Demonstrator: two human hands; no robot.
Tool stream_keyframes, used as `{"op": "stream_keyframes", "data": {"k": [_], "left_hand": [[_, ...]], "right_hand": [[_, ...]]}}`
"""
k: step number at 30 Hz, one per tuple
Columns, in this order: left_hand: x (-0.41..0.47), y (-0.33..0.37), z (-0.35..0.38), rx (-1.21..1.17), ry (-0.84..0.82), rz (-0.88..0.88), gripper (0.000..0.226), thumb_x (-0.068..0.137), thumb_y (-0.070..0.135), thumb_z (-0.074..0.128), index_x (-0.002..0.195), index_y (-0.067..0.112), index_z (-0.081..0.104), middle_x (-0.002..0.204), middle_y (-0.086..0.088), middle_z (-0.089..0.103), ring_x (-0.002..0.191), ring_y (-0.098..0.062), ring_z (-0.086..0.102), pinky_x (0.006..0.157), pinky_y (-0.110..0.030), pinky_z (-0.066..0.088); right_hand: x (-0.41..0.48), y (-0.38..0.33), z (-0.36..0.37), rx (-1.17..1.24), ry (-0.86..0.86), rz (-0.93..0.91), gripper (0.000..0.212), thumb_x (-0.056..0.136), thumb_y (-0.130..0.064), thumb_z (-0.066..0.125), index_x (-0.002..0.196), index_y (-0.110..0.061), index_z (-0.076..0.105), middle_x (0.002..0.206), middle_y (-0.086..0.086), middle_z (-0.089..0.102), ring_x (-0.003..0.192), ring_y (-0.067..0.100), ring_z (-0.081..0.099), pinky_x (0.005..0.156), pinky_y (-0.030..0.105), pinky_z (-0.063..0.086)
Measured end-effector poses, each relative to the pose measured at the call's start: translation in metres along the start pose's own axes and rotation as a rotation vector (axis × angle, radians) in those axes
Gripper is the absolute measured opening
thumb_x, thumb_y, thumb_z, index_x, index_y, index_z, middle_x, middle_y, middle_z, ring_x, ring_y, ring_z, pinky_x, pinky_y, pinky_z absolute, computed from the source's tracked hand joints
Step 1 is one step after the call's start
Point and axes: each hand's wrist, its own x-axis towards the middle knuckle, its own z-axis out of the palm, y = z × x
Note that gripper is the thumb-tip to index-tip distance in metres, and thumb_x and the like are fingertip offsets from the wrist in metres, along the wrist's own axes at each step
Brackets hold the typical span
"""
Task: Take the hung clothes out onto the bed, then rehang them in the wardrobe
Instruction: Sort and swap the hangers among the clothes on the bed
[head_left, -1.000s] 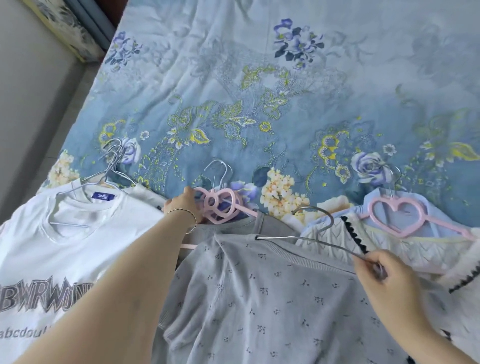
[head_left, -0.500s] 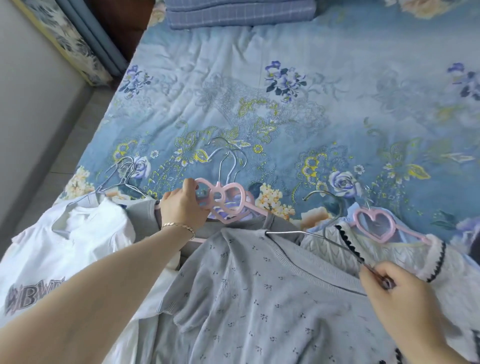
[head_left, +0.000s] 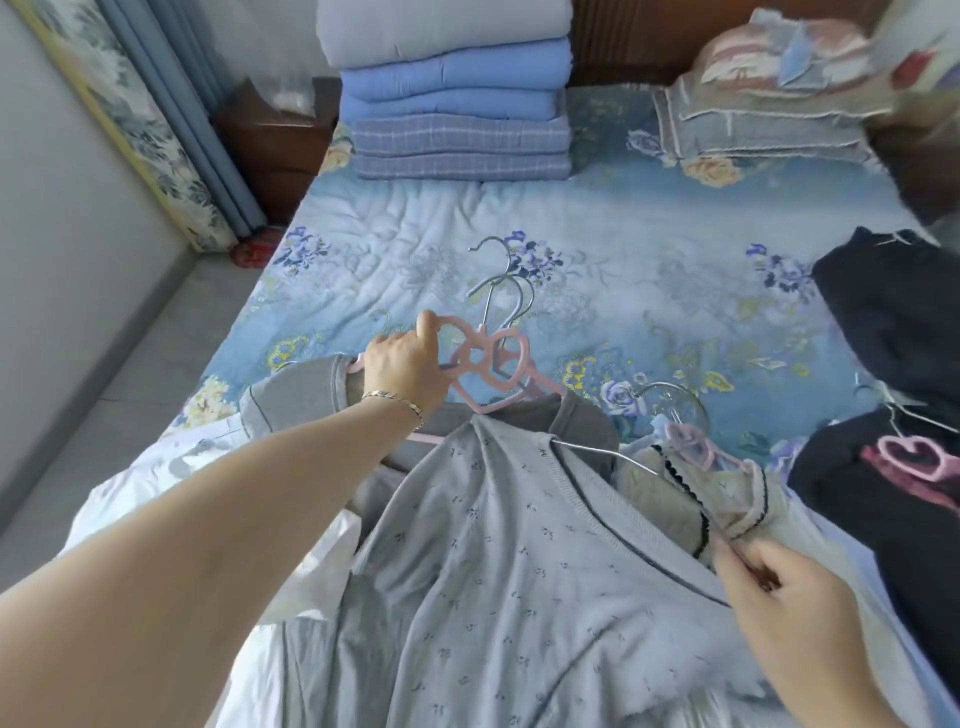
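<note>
Because several hangers are bunched together, the left hand (head_left: 405, 364) curls its fingers (head_left: 427, 325) round the pink heart hangers (head_left: 488, 364), their hooks pointing away over the bed (head_left: 623, 249) — a grip that probably gathers them for one lift. The right hand (head_left: 779, 587) pinches the shoulder end of the wire hanger (head_left: 602, 449) inside the grey-blue top (head_left: 519, 571), apparently so the knit does not slide off. Other clothes — a white shirt (head_left: 208, 478) and dark garments (head_left: 883, 312) — lie on the bed alongside.
</note>
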Motion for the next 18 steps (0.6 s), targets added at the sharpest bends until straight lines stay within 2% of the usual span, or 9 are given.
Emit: {"op": "stream_keyframes", "data": {"k": [4,7,10,14,16,18], "left_hand": [[-0.030,0.008,-0.042,-0.002,0.029,0.027,0.047,0.090,0.041,0.053,0.121,0.009,0.039,0.096,-0.012,0.067,0.092,-0.032,0.062,0.068,-0.032,0.028],[-0.054,0.017,-0.080,0.011,0.046,0.047,0.046,0.092,0.043,0.050,0.121,0.009,0.038,0.098,-0.014,0.067,0.092,-0.033,0.063,0.067,-0.034,0.031],[-0.069,0.030,-0.126,0.001,0.080,0.048,0.048,0.091,0.044,0.051,0.122,0.009,0.037,0.099,-0.014,0.067,0.092,-0.034,0.063,0.066,-0.035,0.033],[-0.081,0.050,-0.196,-0.036,0.161,0.043,0.048,0.091,0.040,0.053,0.124,0.010,0.037,0.100,-0.014,0.067,0.092,-0.035,0.063,0.066,-0.035,0.035],[-0.093,0.058,-0.235,-0.041,0.219,0.034,0.052,0.090,0.040,0.055,0.126,0.009,0.036,0.102,-0.014,0.067,0.092,-0.036,0.063,0.066,-0.034,0.034],[-0.112,0.063,-0.276,-0.044,0.287,0.009,0.055,0.088,0.044,0.056,0.125,0.009,0.038,0.096,-0.012,0.068,0.087,-0.036,0.064,0.066,-0.033,0.034]], "right_hand": [[-0.046,-0.021,-0.046,-0.011,-0.008,-0.044,0.055,0.079,-0.011,0.065,0.041,-0.018,0.026,0.040,-0.001,0.029,0.049,0.012,0.034,0.046,0.025,0.021],[-0.066,-0.028,-0.083,0.012,0.014,-0.151,0.053,0.077,-0.007,0.068,0.043,-0.013,0.028,0.040,-0.003,0.024,0.045,0.011,0.028,0.044,0.027,0.018],[-0.079,-0.039,-0.116,0.028,0.056,-0.194,0.052,0.077,-0.020,0.067,0.043,-0.016,0.029,0.041,-0.002,0.025,0.045,0.010,0.023,0.045,0.026,0.017],[-0.083,-0.064,-0.159,0.106,0.102,-0.354,0.043,0.068,-0.046,0.050,0.043,-0.022,0.024,0.045,-0.002,0.025,0.049,0.008,0.023,0.046,0.020,0.021],[-0.082,-0.078,-0.179,0.167,0.086,-0.441,0.046,0.071,-0.047,0.053,0.045,-0.019,0.026,0.045,-0.004,0.024,0.050,0.007,0.023,0.046,0.018,0.023],[-0.081,-0.093,-0.199,0.237,0.053,-0.509,0.052,0.075,-0.038,0.064,0.046,-0.017,0.028,0.045,-0.003,0.027,0.048,0.008,0.026,0.047,0.017,0.024]]}}
